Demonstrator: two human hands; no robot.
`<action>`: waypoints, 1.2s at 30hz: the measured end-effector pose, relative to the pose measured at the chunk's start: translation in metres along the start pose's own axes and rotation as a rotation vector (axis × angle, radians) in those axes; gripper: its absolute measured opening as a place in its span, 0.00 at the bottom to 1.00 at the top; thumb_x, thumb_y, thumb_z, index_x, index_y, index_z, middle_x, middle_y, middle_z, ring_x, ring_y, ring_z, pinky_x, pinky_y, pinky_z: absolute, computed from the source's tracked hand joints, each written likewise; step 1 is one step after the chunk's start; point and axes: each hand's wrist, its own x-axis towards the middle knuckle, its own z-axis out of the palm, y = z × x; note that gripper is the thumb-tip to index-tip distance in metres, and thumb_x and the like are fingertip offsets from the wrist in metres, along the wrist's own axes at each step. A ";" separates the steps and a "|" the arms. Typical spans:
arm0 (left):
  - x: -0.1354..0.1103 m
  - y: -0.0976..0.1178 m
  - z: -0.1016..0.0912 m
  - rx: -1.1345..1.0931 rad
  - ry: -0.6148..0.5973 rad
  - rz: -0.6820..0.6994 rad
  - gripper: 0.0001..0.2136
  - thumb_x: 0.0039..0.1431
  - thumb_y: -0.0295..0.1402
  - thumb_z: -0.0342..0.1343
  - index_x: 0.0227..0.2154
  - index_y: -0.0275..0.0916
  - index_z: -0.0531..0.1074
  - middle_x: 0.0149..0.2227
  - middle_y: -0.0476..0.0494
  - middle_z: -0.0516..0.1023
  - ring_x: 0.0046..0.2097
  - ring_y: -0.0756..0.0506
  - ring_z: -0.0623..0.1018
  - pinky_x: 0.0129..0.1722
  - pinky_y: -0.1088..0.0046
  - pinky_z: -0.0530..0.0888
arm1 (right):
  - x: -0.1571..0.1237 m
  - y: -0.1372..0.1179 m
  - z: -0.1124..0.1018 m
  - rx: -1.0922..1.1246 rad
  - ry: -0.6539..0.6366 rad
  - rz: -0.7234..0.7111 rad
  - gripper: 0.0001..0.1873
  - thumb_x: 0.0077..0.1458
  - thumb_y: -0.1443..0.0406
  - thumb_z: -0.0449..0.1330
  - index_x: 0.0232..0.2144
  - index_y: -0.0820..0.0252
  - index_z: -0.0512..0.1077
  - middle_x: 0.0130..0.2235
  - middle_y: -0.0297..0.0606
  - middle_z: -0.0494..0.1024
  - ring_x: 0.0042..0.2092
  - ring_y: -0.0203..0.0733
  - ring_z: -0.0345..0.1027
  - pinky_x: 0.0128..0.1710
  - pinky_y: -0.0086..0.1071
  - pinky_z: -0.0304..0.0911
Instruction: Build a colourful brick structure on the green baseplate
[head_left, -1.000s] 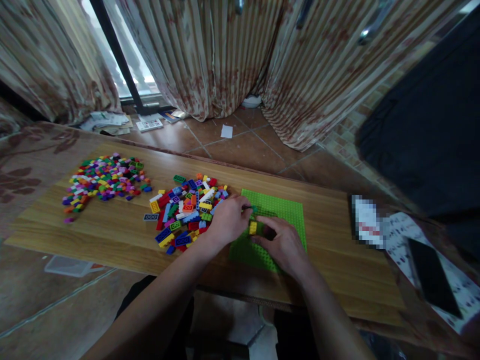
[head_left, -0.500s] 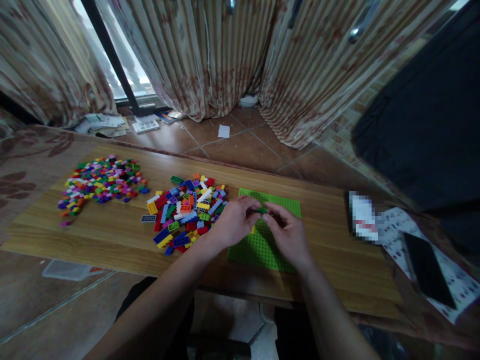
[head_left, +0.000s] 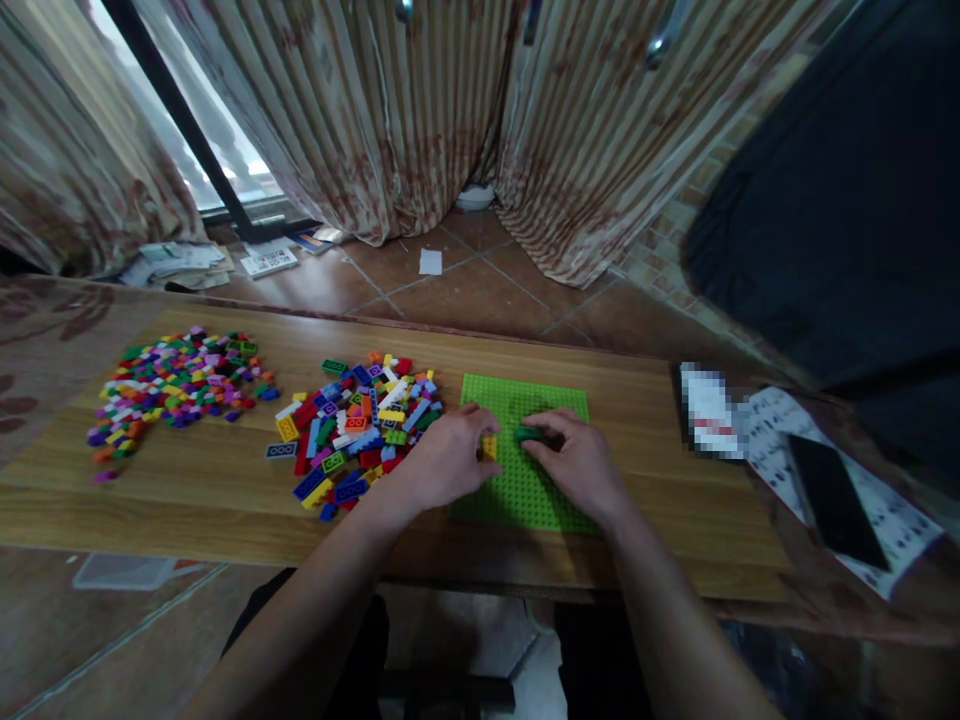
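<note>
My right hand (head_left: pixel 574 455) pinches a small dark green brick (head_left: pixel 529 434) between thumb and fingertips, just over the light green studded baseplate (head_left: pixel 540 505). My left hand (head_left: pixel 457 455) is at the plate's left side, thumb and fingers apart and curved around a yellow brick (head_left: pixel 489 447) on the plate. Whether those fingertips touch the yellow brick is hard to see. Left of that hand lies a pile of larger mixed bricks (head_left: pixel 356 425), partly hidden behind my left hand and forearm.
A heap of smaller coloured bricks (head_left: pixel 184 375) covers the far left of the wooden table (head_left: pixel 660 520). To the right are a blurred white packet (head_left: pixel 709 412), a printed sheet (head_left: pixel 780 415) and a black phone (head_left: pixel 836 500). Striped curtains (head_left: pixel 375 110) hang beyond the table.
My hands have moved apart: both were at the green brick, and now only the right holds it. The left has let go and shifted left. The view has swung slightly right.
</note>
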 end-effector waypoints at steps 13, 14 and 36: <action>0.001 -0.004 0.000 0.024 -0.025 0.021 0.10 0.46 0.22 0.56 0.34 0.38 0.71 0.33 0.47 0.71 0.33 0.49 0.73 0.33 0.74 0.71 | 0.002 -0.006 0.007 -0.089 -0.020 -0.111 0.10 0.54 0.70 0.59 0.37 0.55 0.77 0.37 0.37 0.75 0.41 0.41 0.69 0.44 0.37 0.63; 0.001 -0.004 0.000 0.022 -0.026 0.021 0.10 0.46 0.22 0.56 0.34 0.38 0.71 0.34 0.47 0.71 0.33 0.49 0.73 0.33 0.74 0.71 | 0.002 -0.006 0.007 -0.091 -0.021 -0.110 0.10 0.54 0.70 0.59 0.37 0.55 0.77 0.37 0.37 0.75 0.41 0.41 0.69 0.44 0.37 0.63; 0.002 -0.008 0.003 -0.004 -0.028 0.019 0.11 0.47 0.23 0.58 0.36 0.38 0.71 0.34 0.48 0.71 0.33 0.49 0.72 0.33 0.74 0.70 | 0.004 -0.005 0.008 -0.092 0.045 -0.140 0.11 0.55 0.67 0.59 0.41 0.59 0.77 0.45 0.43 0.74 0.47 0.45 0.68 0.49 0.41 0.64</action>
